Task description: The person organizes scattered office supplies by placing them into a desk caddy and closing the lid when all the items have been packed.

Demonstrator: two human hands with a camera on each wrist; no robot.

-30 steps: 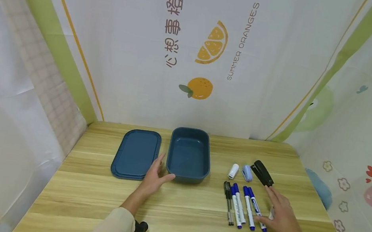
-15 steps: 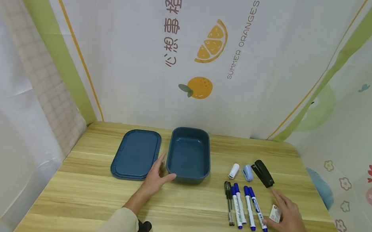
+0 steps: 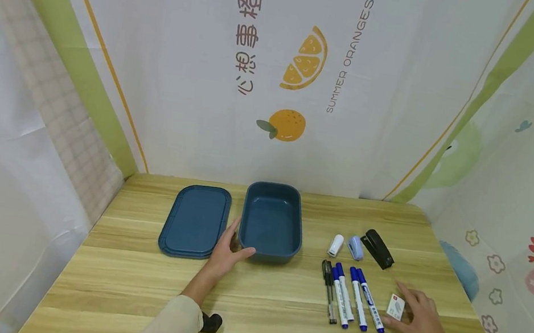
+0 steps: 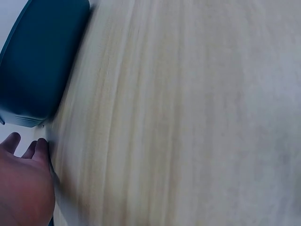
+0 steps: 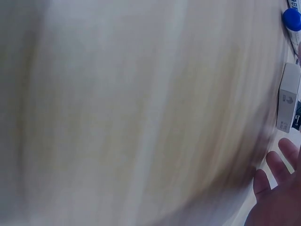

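My left hand [image 3: 222, 257] is beside the near left corner of a dark blue box [image 3: 267, 253], thumb at its front and fingers along its left side. In the left wrist view the fingers are loosely spread near the box [image 4: 42, 61]. To its left lies the flat dark blue lid [image 3: 196, 222]. My right hand [image 3: 420, 322] is spread around a small white box [image 3: 395, 307] with a printed face, thumb on the near side and fingers beyond it. The right wrist view shows the fingers apart from the small white box [image 5: 288, 99].
Left of the small box lie several blue-capped markers [image 3: 360, 298] and a black pen [image 3: 329, 292]. Behind them are a white mini stapler [image 3: 335, 246], a light blue mini stapler [image 3: 355, 248] and a black stapler [image 3: 378, 249]. A printed curtain [image 3: 176, 118] hangs at the table's back.
My right hand has drawn back from the black stapler toward me and settled around the small white box, which now shows more fully. The left hand has barely moved.
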